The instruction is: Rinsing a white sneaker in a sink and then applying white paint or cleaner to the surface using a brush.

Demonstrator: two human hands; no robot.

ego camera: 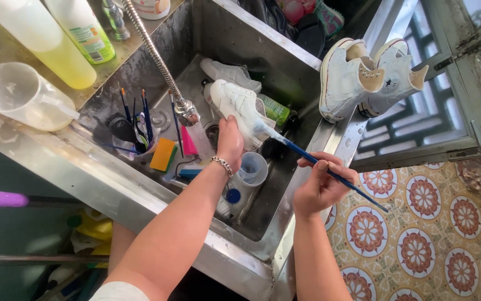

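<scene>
Left grip: left hand (230, 139) wraps tight around white shoe (240, 106), over the sink (285, 56) so drips fall in.
Right grip: right hand (321, 187) pinches blue brush (329, 171), tip touching the shoe.

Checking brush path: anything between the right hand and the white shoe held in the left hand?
Head view: only the blue-handled paintbrush spans from the right hand to the white shoe in the left hand; below that stretch, the sink wall.

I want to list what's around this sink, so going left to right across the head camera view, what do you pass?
Clear measuring jug → cup of paintbrushes → left hand holding a white shoe → right hand holding a blue brush → pair of white high-top sneakers
</scene>
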